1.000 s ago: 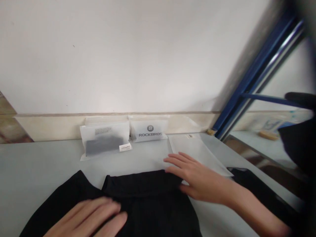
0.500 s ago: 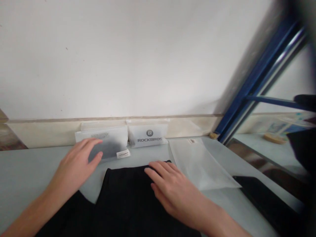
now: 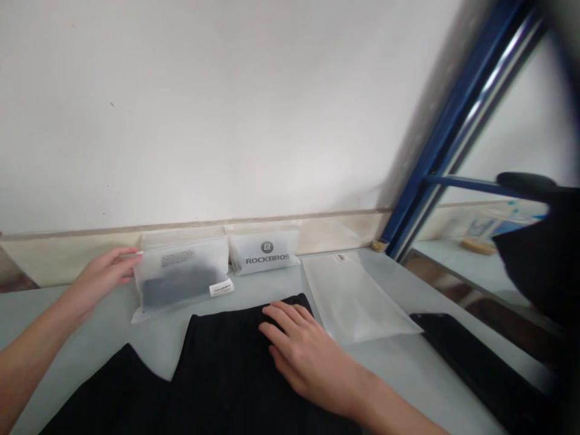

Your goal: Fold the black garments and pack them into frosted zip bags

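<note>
My left hand (image 3: 109,270) is at the upper left corner of a frosted plastic bag (image 3: 181,278), its fingertips closed on the edge. The bag has dark contents, small print and a white barcode label at its lower right. My right hand (image 3: 303,356) lies open on a black garment (image 3: 217,362), fingers stretched over the cloth near its far edge. That garment is spread on the grey table (image 3: 389,374), with a notch between its two parts. Its near portion runs out of view.
Against the wall leans another frosted bag marked ROCKBROS (image 3: 267,248). A flat frosted bag (image 3: 357,296) lies at right, beside a black flat object (image 3: 471,362). A blue-framed mirror (image 3: 417,199) stands at the right and reflects the table and a dark figure.
My left hand has moved left from in front of the labelled bag to its upper left corner. My right hand stays on the garment. The view has shifted slightly.
</note>
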`<state>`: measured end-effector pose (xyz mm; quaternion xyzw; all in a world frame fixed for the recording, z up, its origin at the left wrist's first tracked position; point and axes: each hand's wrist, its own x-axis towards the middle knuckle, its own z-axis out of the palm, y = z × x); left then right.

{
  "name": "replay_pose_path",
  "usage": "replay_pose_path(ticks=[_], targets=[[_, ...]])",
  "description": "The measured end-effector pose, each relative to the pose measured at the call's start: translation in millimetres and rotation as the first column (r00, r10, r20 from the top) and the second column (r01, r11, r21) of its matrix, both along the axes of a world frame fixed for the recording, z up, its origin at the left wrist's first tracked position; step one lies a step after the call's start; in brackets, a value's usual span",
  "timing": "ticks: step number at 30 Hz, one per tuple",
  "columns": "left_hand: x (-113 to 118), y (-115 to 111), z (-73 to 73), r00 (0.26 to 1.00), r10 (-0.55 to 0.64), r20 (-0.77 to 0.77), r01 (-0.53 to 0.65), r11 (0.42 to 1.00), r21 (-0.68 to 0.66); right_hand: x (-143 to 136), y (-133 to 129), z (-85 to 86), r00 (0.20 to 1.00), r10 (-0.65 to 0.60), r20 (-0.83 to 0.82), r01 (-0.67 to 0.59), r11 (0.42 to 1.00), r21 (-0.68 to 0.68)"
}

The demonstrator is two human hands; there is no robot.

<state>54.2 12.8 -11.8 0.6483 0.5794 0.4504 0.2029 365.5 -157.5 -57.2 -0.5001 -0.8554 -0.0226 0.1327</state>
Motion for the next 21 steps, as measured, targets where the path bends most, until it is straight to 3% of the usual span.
replay_pose_path(ticks=[4, 8, 11, 13, 15, 18, 21], targets=[[9.4, -10.5, -10.5, 0.952, -0.023, 0.304, 0.033, 0.999, -0.028, 1.6, 2.7, -1.3, 0.999, 0.005, -0.041, -0.004, 1.000, 0.029], [30.2, -32.0, 12.5, 0.878, -0.018, 0.478, -0.070, 0.984, 0.167, -1.3, 11.2, 12.7, 0.989, 0.073, -0.129, -0.058, 0.992, 0.114], [51.5, -59.5, 39.0, 0.857, -0.044, 0.514, -0.169, 0.917, 0.360, -15.7, 18.3, 43.6, 0.960, 0.154, -0.236, -0.084, 0.956, 0.282], [68.0, -80.1, 52.9, 0.846, -0.121, 0.519, -0.145, 0.885, 0.442, -32.1, 21.3, 70.9, 0.941, 0.188, -0.280, -0.065, 0.916, 0.395], [84.3, -98.1, 60.0, 0.790, -0.220, 0.572, -0.099, 0.875, 0.474, -50.7, 22.9, 96.3, 0.948, 0.179, -0.265, -0.042, 0.891, 0.453], [102.7, -114.6, 53.8, 0.670, -0.322, 0.669, 0.011, 0.906, 0.424, -71.6, 24.9, 117.5, 0.973, 0.114, -0.201, -0.007, 0.884, 0.468], [106.5, -118.7, 28.9, 0.613, -0.315, 0.724, 0.149, 0.947, 0.286, -74.6, 27.3, 116.1, 0.990, 0.108, -0.087, -0.061, 0.906, 0.420]])
